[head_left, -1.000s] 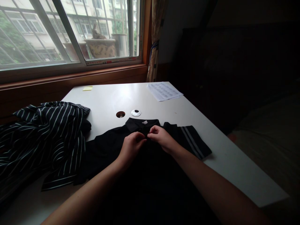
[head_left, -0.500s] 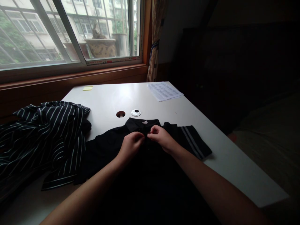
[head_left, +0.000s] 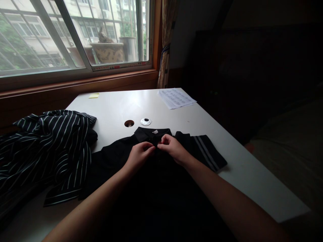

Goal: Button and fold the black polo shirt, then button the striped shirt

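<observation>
A black collared shirt (head_left: 118, 148) lies spread on the white table, its collar (head_left: 142, 134) toward the window and a small pale label inside the neck. Just below the collar, my left hand (head_left: 141, 153) pinches the front of the shirt with thumb and fingertips. Close by on the other side of the front opening, my right hand (head_left: 173, 148) pinches the cloth too, fingers bent. What lies between the fingertips is too dark and small to make out. To the right, a sleeve (head_left: 207, 153) with two grey stripes lies flat.
A heap of black-and-white striped cloth (head_left: 73, 158) lies on the left. Farther back on the white table (head_left: 113, 107) are a round hole (head_left: 129, 123), a silvery ring-shaped cover (head_left: 145, 121), a yellow note (head_left: 94, 95) and printed papers (head_left: 176, 98). A window (head_left: 108, 33) stands behind.
My left hand's fingers have straightened and shifted slightly at the shirt front. My right hand keeps nearly the same pinch. The whole view has moved a little.
</observation>
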The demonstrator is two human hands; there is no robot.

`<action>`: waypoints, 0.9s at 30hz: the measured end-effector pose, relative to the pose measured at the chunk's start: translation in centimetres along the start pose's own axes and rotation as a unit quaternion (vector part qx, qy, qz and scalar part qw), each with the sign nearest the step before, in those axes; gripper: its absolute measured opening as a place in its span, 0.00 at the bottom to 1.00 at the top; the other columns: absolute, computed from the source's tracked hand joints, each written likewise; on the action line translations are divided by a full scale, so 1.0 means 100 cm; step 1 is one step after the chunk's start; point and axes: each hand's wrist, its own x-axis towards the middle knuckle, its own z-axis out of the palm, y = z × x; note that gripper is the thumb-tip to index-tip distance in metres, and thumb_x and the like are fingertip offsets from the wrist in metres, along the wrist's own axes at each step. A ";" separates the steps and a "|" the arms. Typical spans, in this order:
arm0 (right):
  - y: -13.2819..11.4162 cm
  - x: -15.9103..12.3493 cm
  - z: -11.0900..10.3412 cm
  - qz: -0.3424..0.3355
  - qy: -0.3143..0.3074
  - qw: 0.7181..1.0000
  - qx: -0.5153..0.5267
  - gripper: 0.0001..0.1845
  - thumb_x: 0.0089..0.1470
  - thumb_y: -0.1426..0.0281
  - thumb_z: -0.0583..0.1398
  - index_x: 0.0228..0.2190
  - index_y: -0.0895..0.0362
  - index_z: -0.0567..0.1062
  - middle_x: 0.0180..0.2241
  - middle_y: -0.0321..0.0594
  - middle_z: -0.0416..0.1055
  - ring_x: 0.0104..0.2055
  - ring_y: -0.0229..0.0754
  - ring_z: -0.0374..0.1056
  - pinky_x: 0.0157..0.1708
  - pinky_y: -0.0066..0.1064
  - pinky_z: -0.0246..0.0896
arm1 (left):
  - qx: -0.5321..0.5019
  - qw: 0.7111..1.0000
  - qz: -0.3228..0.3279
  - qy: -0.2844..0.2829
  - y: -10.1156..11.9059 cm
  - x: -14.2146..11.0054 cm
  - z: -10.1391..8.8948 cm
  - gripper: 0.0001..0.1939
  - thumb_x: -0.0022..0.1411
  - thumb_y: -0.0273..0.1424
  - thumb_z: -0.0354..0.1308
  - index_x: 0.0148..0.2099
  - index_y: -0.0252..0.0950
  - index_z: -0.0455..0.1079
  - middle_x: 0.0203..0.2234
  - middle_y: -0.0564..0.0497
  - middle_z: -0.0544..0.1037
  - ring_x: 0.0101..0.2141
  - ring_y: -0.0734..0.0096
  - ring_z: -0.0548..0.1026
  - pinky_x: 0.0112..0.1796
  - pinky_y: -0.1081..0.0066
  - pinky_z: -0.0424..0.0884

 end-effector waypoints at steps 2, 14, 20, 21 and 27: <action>0.001 0.000 0.000 -0.008 -0.002 1.000 0.003 0.15 0.43 0.70 0.66 0.26 0.54 0.62 0.28 0.31 0.68 0.31 0.37 0.63 0.34 0.30 0.56 | -0.010 1.000 -0.006 -0.006 0.000 0.001 -0.001 0.13 0.60 0.39 0.59 0.40 0.36 0.77 0.29 0.49 0.81 0.30 0.66 0.78 0.30 0.73 0.70; 0.005 0.001 -0.003 -0.021 -0.017 1.000 0.001 0.16 0.43 0.69 0.67 0.27 0.54 0.63 0.29 0.31 0.69 0.33 0.38 0.65 0.37 0.31 0.58 | 0.015 0.999 0.001 0.034 -0.005 0.003 0.003 0.09 0.57 0.36 0.62 0.36 0.36 0.74 0.27 0.52 0.79 0.29 0.68 0.76 0.31 0.73 0.69; 0.005 0.002 -0.001 -0.025 -0.002 1.000 -0.003 0.14 0.43 0.71 0.65 0.28 0.54 0.63 0.30 0.31 0.70 0.33 0.38 0.65 0.38 0.31 0.58 | 0.046 0.995 0.069 0.053 -0.003 -0.002 0.009 0.04 0.58 0.30 0.61 0.37 0.37 0.76 0.33 0.50 0.80 0.35 0.67 0.77 0.38 0.72 0.70; 0.004 0.002 -0.001 -0.024 0.001 1.000 -0.003 0.14 0.43 0.72 0.65 0.28 0.54 0.63 0.30 0.31 0.69 0.33 0.38 0.65 0.38 0.31 0.58 | 0.050 0.994 0.077 0.054 -0.004 -0.003 0.010 0.04 0.59 0.30 0.61 0.37 0.37 0.76 0.33 0.50 0.80 0.35 0.67 0.78 0.38 0.72 0.70; 0.004 0.001 -0.001 -0.034 0.009 0.999 -0.021 0.13 0.42 0.72 0.64 0.29 0.55 0.64 0.30 0.31 0.69 0.34 0.38 0.65 0.38 0.31 0.58 | 0.073 0.990 0.100 0.061 -0.003 -0.005 0.010 0.07 0.61 0.35 0.61 0.38 0.37 0.77 0.34 0.49 0.81 0.35 0.67 0.78 0.38 0.72 0.71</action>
